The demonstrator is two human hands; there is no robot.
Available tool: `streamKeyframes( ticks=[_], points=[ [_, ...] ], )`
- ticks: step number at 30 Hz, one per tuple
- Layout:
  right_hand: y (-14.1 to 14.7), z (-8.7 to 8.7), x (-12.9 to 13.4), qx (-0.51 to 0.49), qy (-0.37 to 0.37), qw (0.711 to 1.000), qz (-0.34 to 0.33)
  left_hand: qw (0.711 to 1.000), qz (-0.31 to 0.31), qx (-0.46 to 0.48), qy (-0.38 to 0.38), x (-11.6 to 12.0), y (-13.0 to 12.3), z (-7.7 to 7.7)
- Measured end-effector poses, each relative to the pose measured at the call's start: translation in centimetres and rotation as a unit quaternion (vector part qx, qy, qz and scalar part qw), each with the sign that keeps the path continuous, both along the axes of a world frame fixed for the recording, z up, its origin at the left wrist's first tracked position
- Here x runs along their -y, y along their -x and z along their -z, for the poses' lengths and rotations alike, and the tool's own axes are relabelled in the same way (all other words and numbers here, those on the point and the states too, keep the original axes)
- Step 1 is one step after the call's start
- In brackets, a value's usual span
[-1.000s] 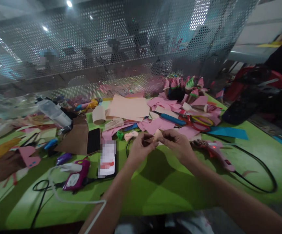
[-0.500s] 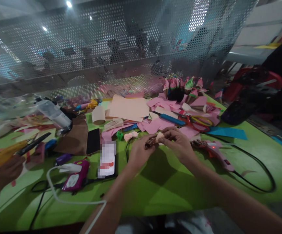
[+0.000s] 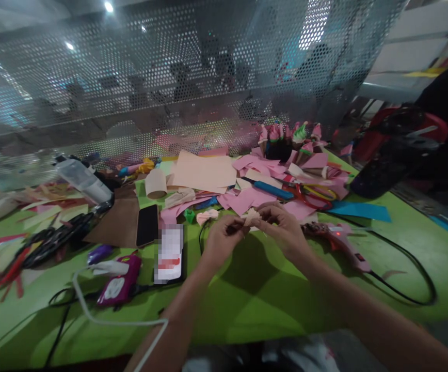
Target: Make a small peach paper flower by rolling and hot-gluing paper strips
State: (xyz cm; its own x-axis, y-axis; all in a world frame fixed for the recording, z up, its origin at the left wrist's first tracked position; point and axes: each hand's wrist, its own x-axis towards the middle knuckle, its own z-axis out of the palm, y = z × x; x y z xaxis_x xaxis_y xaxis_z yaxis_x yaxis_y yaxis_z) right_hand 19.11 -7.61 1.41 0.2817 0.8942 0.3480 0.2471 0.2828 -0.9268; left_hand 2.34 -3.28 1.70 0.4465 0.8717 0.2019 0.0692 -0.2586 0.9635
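Between my two hands, above the green table, is a small cream-pink crumpled paper piece [image 3: 252,217]. My left hand [image 3: 224,238] is closed, its fingertips pinching the left side of the piece. From the right, my right hand [image 3: 282,227] pinches the same piece between thumb and fingers. Just left of my hands lies a pale pink ruffled piece [image 3: 207,216], with a green folded piece [image 3: 189,216] beside it. A pink glue gun [image 3: 348,243] with a red light rests to the right of my right hand.
Scissors [image 3: 313,196], a blue cutter [image 3: 273,189] and pink scraps [image 3: 247,199] lie beyond my hands. To the left are a lit phone [image 3: 170,254], a dark phone [image 3: 147,226], a magenta device [image 3: 121,281] and cables. A bottle [image 3: 84,181] lies farther back.
At the left, another person's hand has withdrawn toward the frame edge, exposing black-handled tools and red strips. My hands have shifted slightly around the paper piece, which shows more clearly.
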Motion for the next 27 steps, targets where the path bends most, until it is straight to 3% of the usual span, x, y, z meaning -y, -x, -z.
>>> streamKeyframes(
  ticks=[13, 27],
  points=[
    [-0.20, -0.27, 0.00, -0.011, 0.009, 1.000, 0.007, 0.999, 0.001, -0.014, 0.037, -0.13, -0.10, 0.20],
    [-0.38, 0.20, -0.27, 0.004, 0.001, 1.000, 0.011, 1.000, 0.006, 0.003, 0.025, -0.09, -0.27, 0.54]
  ],
)
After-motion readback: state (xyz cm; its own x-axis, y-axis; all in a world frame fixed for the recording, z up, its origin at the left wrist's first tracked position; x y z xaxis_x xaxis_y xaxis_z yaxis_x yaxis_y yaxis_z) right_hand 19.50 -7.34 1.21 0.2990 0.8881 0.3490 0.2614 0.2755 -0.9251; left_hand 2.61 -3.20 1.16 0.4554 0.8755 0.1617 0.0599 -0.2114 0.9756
